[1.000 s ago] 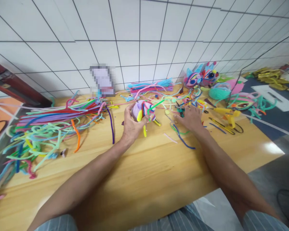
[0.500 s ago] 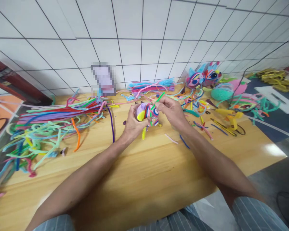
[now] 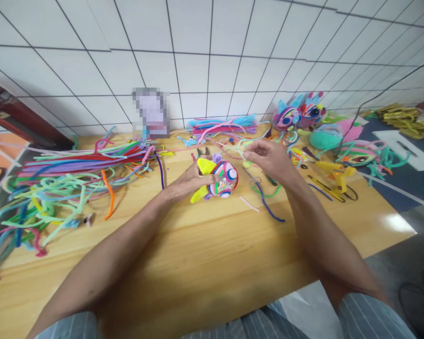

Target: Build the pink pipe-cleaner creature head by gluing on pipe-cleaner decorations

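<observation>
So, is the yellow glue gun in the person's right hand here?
No, the yellow glue gun lies on the table, apart from the right hand.

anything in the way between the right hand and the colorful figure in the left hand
Nothing visible blocks the short gap from the right hand to the colorful figure in the left hand; bare table shows there. A small yellow-green piece lies by the right hand, low beside that path.
</observation>
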The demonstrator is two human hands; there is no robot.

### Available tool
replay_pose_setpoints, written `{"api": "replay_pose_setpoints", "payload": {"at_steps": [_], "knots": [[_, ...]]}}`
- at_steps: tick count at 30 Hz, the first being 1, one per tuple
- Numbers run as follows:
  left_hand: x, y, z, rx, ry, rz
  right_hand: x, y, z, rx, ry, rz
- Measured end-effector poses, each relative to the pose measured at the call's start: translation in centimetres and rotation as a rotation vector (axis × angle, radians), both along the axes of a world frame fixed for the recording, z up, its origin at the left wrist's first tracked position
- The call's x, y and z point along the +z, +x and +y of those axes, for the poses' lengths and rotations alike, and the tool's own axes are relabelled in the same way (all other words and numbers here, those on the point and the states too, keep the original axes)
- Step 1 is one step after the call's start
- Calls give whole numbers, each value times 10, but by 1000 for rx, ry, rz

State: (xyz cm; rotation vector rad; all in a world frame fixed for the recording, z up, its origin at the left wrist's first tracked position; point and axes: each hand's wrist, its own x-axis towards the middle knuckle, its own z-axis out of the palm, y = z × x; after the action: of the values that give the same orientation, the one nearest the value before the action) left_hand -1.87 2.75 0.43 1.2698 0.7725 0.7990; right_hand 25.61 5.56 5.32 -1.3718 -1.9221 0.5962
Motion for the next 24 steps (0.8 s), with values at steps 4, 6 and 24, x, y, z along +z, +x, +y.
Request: {"api": "replay_pose_setpoints", "payload": {"at_steps": [4, 6, 24], "knots": [[5, -3, 1, -101, -33, 9, 3, -32, -5, 287, 165, 69], [5, -4, 2, -131, 6, 40, 1, -40, -2, 348, 198, 46], [8, -3, 1, -171, -27, 73, -6, -45, -4, 404, 197, 39]]}}
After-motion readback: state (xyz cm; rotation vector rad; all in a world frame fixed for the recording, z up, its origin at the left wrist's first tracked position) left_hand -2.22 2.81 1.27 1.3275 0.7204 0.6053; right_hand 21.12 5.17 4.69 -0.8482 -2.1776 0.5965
